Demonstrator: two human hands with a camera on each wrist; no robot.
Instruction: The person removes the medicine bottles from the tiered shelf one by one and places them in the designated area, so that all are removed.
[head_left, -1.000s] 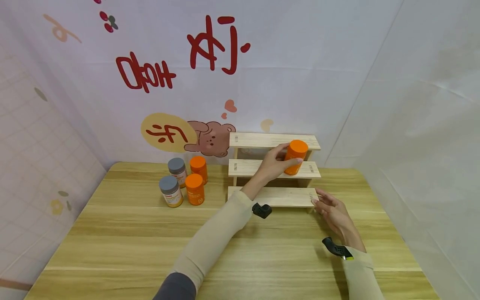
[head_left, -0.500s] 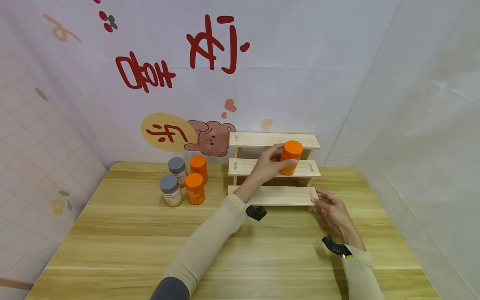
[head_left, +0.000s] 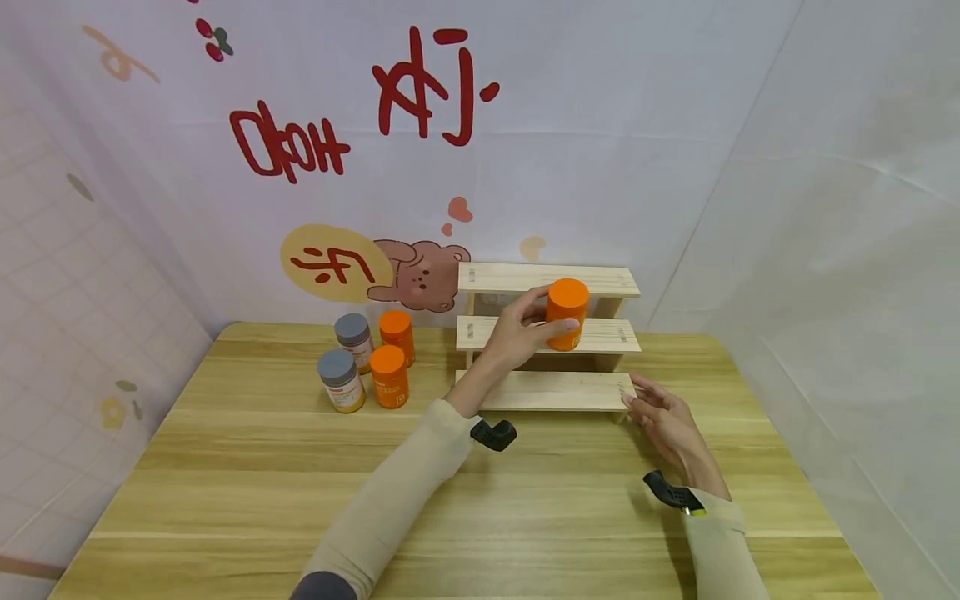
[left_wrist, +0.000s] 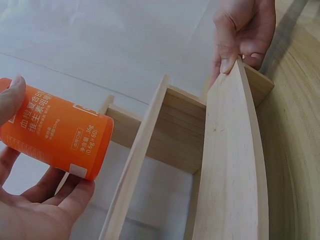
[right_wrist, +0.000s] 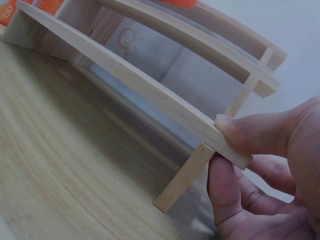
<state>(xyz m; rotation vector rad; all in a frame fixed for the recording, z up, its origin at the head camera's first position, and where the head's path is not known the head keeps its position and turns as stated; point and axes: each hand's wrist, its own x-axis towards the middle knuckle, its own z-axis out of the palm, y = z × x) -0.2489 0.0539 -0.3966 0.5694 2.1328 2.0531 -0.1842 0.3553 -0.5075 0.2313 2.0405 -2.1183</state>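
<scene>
My left hand (head_left: pixel 516 335) grips an orange bottle (head_left: pixel 567 315) with an orange lid, holding it upright in front of the middle board of a three-step wooden rack (head_left: pixel 551 392). In the left wrist view white print shows on the bottle (left_wrist: pixel 55 130), and the thumb and fingers (left_wrist: pixel 75 197) lie on opposite sides of it. At the right end of the lowest board, my right hand (head_left: pixel 670 429) pinches the board's corner. The right wrist view shows the thumb (right_wrist: pixel 250 131) on top of the board and the other fingers beneath it.
Left of the rack stand two orange bottles (head_left: pixel 390 379) and two grey-lidded bottles (head_left: pixel 342 383), grouped on the wooden table (head_left: pixel 247 467). A white printed cloth (head_left: pixel 600 150) hangs behind the table, and another cloth (head_left: pixel 847 275) closes the right side.
My left hand has carried the orange bottle to the left along the rack. The right hand has stayed at the lowest board's corner, and the grouped bottles have not moved.
</scene>
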